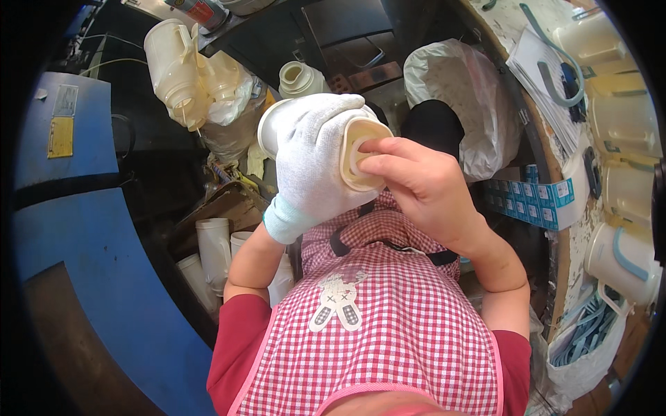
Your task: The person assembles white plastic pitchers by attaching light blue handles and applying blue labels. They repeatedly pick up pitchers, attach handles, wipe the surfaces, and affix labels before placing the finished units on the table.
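Note:
My left hand (pixel 316 159), in a white knit glove, is wrapped around a cream plastic jug body (pixel 277 119) held on its side in front of my chest. Its round end (pixel 361 182) faces me. My bare right hand (pixel 420 184) presses its fingertips against that end, at the rim of the opening. I cannot tell whether the fingers pinch a small part there. Below both hands hangs my red and white checked apron (pixel 378 326).
More cream jug bodies (pixel 182 66) pile up at the back left, and several white ones (pixel 214 249) stand in a box at the lower left. A white plastic bag (pixel 468 87) lies ahead. The bench (pixel 558 277) on the right carries finished jugs (pixel 621 253), blue boxes (pixel 538 197) and blue handles (pixel 586 333). A blue machine (pixel 76 229) fills the left.

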Action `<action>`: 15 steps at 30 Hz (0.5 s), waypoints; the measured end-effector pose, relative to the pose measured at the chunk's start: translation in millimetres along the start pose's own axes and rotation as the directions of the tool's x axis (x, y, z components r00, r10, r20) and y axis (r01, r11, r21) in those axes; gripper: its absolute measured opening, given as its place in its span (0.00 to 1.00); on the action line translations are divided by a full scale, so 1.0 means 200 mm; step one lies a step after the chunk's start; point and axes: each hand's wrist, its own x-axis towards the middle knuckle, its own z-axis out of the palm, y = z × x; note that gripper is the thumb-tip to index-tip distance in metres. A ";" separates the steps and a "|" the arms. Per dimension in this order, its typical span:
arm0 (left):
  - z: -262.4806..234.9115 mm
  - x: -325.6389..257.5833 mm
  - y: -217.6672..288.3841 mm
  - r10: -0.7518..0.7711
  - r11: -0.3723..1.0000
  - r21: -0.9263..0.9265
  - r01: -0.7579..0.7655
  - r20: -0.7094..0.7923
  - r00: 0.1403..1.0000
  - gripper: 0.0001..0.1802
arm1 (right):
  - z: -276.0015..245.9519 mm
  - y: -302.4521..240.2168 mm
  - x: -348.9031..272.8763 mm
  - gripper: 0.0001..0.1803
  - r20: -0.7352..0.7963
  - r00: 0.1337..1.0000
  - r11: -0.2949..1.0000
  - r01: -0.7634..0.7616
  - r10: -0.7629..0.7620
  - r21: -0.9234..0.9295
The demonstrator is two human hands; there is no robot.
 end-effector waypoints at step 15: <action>0.06 -0.04 0.16 0.048 0.996 0.071 -0.055 0.091 0.995 0.39 | -0.16 -0.03 -0.01 0.06 0.410 0.912 0.990 0.051 0.007 -0.130</action>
